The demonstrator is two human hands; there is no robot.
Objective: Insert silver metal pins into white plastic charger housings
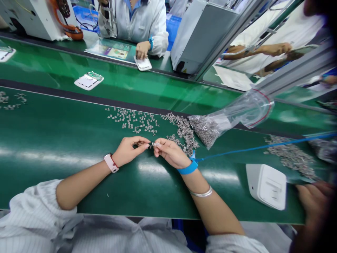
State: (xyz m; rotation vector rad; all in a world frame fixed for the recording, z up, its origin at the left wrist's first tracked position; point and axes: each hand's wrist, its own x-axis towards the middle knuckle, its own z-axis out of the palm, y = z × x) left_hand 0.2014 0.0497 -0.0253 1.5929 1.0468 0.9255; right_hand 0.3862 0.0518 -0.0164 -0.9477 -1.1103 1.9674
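Note:
A tiny shiny metal part (153, 144) sits between the fingertips of both hands, a little above the green bench. My left hand (133, 149) pinches at its left side with thumb and forefinger. From the right, my right hand (170, 151) grips it between thumb and fingers. Its exact shape is too small to make out. Just beyond the hands lie scattered small metal parts (129, 118), spaced out in loose rows. A denser pile of the same metal parts (184, 130) spreads behind and beside my right hand.
A clear plastic bag (210, 128) of metal parts lies right of the pile. A blue wrist-strap cord (237, 149) stretches rightward. A white device (267, 186) stands near a neighbour's hand (316, 196). Across the green belt (52, 75), carrying a white panel (88, 80), another person's hand (142, 50) touches a white piece.

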